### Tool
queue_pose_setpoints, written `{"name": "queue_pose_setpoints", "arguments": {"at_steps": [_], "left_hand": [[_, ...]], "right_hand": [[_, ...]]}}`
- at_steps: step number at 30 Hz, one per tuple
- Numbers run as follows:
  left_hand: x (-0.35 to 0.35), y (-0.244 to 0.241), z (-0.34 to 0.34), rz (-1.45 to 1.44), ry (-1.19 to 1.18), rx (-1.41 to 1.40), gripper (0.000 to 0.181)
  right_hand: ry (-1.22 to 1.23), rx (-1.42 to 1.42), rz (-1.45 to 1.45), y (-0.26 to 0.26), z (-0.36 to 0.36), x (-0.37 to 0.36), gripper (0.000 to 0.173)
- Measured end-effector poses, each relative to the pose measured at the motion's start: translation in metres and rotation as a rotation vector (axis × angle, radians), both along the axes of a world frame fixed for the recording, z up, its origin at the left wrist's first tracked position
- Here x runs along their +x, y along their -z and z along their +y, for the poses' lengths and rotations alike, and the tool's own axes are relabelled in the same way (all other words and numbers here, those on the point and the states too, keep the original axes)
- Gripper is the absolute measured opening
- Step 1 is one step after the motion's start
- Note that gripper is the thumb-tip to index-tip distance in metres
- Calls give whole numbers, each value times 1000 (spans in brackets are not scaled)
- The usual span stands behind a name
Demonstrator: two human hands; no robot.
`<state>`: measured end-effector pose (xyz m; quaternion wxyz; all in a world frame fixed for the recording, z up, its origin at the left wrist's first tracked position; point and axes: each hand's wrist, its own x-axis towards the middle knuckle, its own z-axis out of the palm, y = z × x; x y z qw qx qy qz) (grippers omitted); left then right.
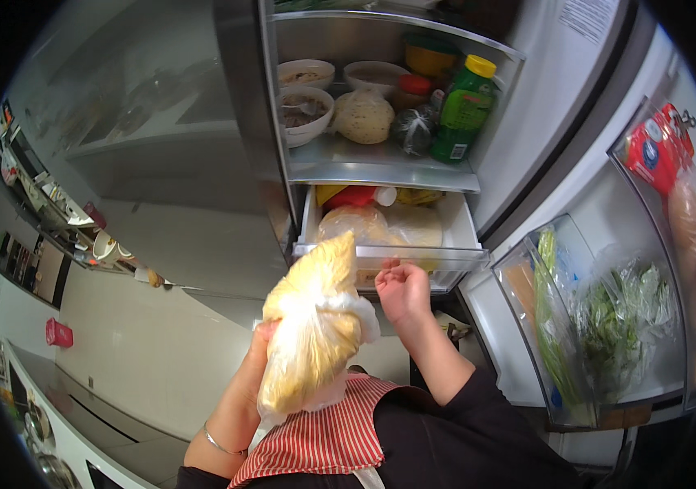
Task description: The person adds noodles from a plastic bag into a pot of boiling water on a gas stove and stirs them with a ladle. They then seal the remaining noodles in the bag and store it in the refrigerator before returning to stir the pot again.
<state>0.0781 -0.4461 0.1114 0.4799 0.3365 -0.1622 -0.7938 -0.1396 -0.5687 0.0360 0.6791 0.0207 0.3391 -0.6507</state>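
Note:
My left hand (266, 335) grips a clear plastic bag (314, 360) of yellow food, held up in front of my striped apron. A bright glare hides part of the bag, and white wrapping shows at its right side. My right hand (406, 292) is at the front of a pulled-out fridge drawer (474, 237), its fingers curled near the clear lip. Whether they touch the lip cannot be told. Inside the drawer lie wrapped round food packs (354, 225) and a red package (351, 195) next to a white cap.
On the fridge shelf (378, 171) above stand white bowls (308, 119), a bagged round item (364, 119), a red-lidded jar (414, 91) and a green bottle (465, 113). The open door at right holds bagged greens (617, 312) in its bin. A closed door panel (182, 171) rises at left.

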Motion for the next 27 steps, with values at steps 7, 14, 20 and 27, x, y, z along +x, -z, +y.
{"name": "queue_pose_setpoints", "arguments": {"at_steps": [7, 14, 20, 27], "left_hand": [[-38, -45, -66, 29, 103, -95, 58], [-113, -44, -131, -122, 463, -105, 56], [-180, -6, -183, -486, 531, -34, 50], [-215, 56, -235, -682, 439, 54, 51]], "right_hand": [[-41, -31, -17, 11, 41, 2, 22], [-118, 14, 46, 1, 62, 4, 19], [-198, 22, 100, -8, 69, -7, 21], [-270, 62, 128, -9, 70, -14, 28]]}}
